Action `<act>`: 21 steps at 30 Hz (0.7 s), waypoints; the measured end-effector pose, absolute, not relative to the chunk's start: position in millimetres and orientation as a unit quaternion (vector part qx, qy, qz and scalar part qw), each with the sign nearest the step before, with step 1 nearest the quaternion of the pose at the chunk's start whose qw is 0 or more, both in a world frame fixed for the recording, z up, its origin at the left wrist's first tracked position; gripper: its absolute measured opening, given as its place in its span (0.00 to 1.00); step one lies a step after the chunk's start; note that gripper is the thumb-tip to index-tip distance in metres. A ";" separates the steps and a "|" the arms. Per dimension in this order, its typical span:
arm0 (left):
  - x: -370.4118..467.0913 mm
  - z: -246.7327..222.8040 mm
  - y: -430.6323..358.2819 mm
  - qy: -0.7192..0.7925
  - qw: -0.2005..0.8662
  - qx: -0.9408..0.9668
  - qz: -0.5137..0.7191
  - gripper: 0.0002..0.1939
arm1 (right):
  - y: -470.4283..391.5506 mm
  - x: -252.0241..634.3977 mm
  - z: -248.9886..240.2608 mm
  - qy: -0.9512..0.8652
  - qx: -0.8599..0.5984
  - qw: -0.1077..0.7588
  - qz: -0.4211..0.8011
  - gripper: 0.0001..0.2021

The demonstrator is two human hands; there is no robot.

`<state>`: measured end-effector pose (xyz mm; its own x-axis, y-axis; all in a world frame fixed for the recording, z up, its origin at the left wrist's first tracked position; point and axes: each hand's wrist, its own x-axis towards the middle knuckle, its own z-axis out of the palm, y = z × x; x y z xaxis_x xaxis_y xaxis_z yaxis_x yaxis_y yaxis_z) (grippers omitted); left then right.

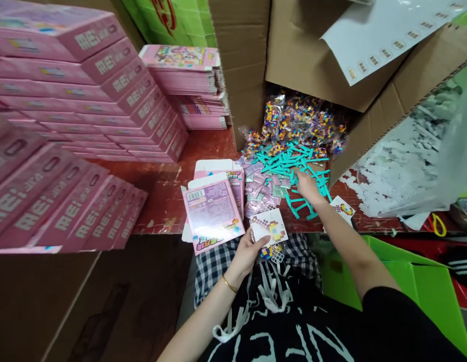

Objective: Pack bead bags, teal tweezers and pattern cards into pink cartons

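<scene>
Printed card (270, 224), between left fingers (262, 243), bead packet (268, 252) seemingly beneath

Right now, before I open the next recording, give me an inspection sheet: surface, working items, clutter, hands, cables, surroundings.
Surface: worn red tabletop, scuffed along the front edge.
Working items: white card with a pixel pattern; loose teal plastic pieces; small pinkish packets; clear bags of multicoloured bits.
Clutter: overlapping flat pink-and-purple cartons; teal pieces heaped and crossing.
Hands: left, grip closed on the card; right, at the teal pieces, fingertips unclear.
Cables: nothing seen that is clearly one.
Surroundings: stacked pink boxes on the left; brown cardboard walls behind; bright green box lower right.
</scene>
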<state>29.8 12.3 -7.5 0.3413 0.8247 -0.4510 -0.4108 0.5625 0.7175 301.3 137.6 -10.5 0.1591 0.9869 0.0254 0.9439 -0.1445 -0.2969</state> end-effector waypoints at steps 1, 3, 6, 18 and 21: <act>29.2 -6.9 12.2 0.415 0.778 0.250 0.400 0.26 | 147.9 307.1 -7.9 -0.653 -0.743 0.110 0.097 0.27; 28.6 -7.0 12.4 0.418 0.774 0.254 0.403 0.26 | 158.2 314.4 0.0 -0.669 -0.730 0.095 0.107 0.28; 28.9 -9.8 14.2 0.430 0.761 0.268 0.405 0.25 | 147.5 317.1 19.0 -0.661 -0.719 0.189 0.105 0.26; 42.5 3.6 8.5 0.396 0.750 0.332 0.412 0.27 | 17.5 208.1 32.5 -0.609 -0.586 0.424 0.325 0.11; 33.5 14.7 6.5 0.391 0.719 0.384 0.427 0.26 | 20.5 201.8 38.6 -0.614 -0.582 0.443 0.297 0.18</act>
<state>33.5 6.5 14.7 0.3304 0.9144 -0.2338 -0.3138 0.3401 0.8865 201.8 20.5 38.6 0.0700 0.9776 0.1987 0.4518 0.1466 -0.8800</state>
